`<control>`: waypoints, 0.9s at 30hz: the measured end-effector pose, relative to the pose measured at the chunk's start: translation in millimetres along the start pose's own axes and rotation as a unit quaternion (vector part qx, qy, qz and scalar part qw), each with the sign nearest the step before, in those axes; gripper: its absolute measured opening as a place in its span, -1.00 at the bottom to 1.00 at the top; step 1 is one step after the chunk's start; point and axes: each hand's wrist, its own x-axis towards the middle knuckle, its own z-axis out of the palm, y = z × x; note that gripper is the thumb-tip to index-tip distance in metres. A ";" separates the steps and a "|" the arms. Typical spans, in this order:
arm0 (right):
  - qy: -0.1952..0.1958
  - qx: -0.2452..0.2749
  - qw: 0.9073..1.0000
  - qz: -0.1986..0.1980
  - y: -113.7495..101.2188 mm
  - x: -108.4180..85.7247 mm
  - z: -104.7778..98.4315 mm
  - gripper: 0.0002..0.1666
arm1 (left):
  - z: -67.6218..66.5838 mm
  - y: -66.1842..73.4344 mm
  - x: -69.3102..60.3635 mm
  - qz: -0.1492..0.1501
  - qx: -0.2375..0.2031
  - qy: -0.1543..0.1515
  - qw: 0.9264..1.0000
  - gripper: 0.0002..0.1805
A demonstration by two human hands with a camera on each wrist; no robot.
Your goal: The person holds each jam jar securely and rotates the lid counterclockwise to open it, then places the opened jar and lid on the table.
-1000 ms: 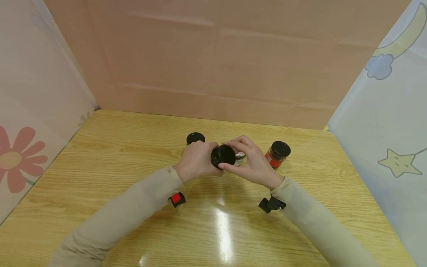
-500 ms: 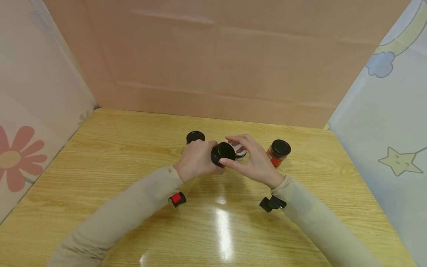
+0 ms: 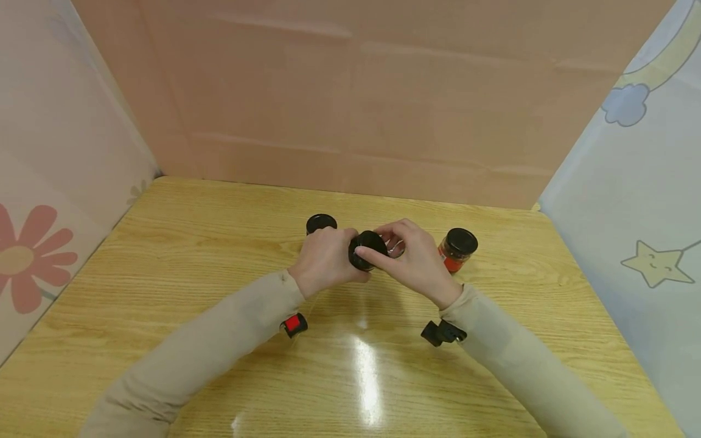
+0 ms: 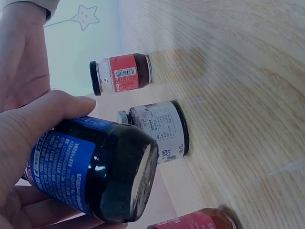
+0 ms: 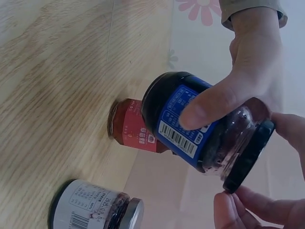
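Observation:
My left hand [image 3: 327, 258] grips a dark jar with a blue label [image 4: 66, 167], held tilted above the table; its label and base show in the left wrist view. On the jar's black lid [image 3: 373, 244] lie the thumb and fingers of my right hand [image 3: 418, 261], pinching its rim. In the right wrist view the lid [image 5: 249, 156] sits on the jar's mouth, with the left thumb across the blue label.
A red-labelled jar with a black lid [image 3: 460, 243] stands on the table [image 3: 246, 377] to the right. Behind my left hand is another black-lidded jar [image 3: 321, 223]. A white-labelled jar [image 4: 162, 128] stands between them. Walls rise behind and at both sides.
The fingers of my right hand, spread away from the lid half a second ago, have closed back round it, and the thumb lies further over its top. My left hand keeps its grip.

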 end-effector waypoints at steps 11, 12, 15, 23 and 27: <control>-0.030 0.004 1.000 0.008 -1.1 1.8 -4.7 -0.47 | 0.0 1.3 -1.2 -0.005 0.008 -0.007 1.000 -0.55; -0.033 0.006 0.999 0.006 -0.8 1.8 -5.1 -0.48 | 0.2 1.0 -1.3 -0.004 0.008 -0.007 1.000 -0.55; -0.044 0.011 0.999 -0.003 0.2 2.5 -6.5 -0.47 | 0.6 0.3 -1.4 -0.004 0.008 -0.006 1.000 -0.55; -0.074 0.024 0.996 -0.032 3.6 4.8 -11.3 -0.38 | 1.6 -1.3 -1.9 -0.005 0.003 -0.003 1.000 -0.55; -0.086 0.039 0.994 -0.057 5.1 5.7 -13.6 -0.36 | 2.2 -2.5 -2.1 -0.001 0.000 0.000 1.000 -0.55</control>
